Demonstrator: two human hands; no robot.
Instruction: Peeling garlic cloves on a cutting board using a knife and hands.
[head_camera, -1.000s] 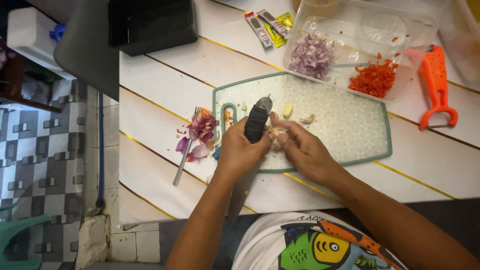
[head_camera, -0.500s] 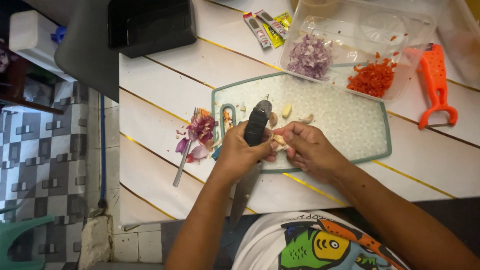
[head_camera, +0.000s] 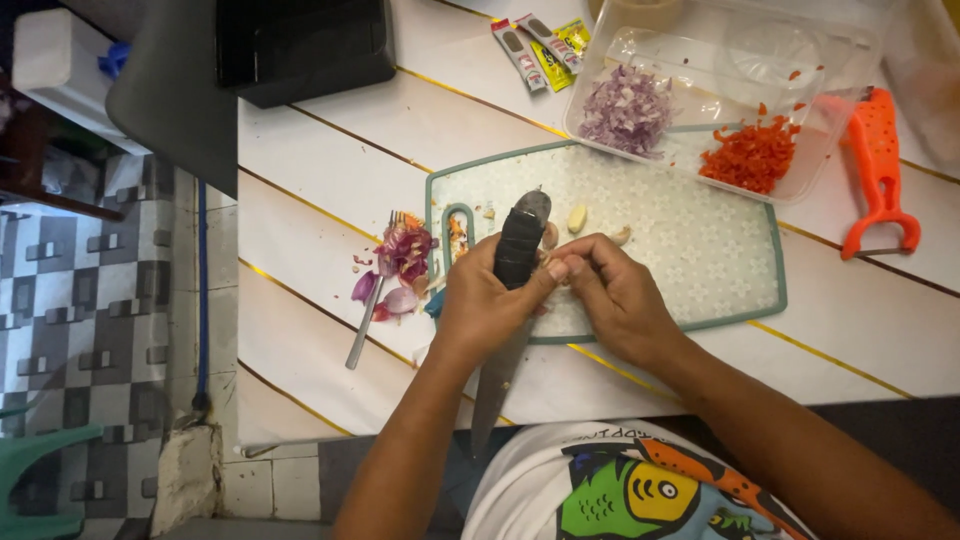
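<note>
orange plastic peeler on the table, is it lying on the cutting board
No, the orange plastic peeler lies on the white table, right of the pale cutting board and apart from it.

hands (head_camera: 560, 300): 2 | knife (head_camera: 520, 250): 1 | cutting board (head_camera: 690, 250): 1 | peeler (head_camera: 878, 170): 1 | fork (head_camera: 372, 300): 1 | sachets (head_camera: 535, 45): 3

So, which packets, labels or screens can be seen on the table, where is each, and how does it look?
Sachets: three small flat packets at the far edge of the table, left of the clear tray; one grey-red, one dark, one yellow-green.
Dark flat device: far left corner of the table, black, rectangular; whether it is a screen cannot be told.
No other labels or signs show.
</note>
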